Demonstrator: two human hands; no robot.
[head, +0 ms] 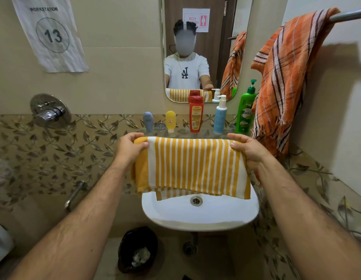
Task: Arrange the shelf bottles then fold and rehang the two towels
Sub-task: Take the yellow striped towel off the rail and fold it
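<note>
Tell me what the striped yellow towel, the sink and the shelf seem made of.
Yellow towel: soft woven cloth, probably cotton; it drapes and folds. Sink: glossy white, likely ceramic. Shelf: seemingly clear glass; the wall pattern shows through.

A paper sign (49, 34) reading "WORKSTATION 13" hung at the upper left of the frame. Below it sat a chrome wall valve (50, 111). A white basin (200, 217) occupied lower centre, a black bin (138, 249) beneath it, a mirror (197, 47) at the top centre.

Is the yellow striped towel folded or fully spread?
Folded: the yellow striped towel hangs doubled between both hands, a second layer's edge showing below the front one.
</note>
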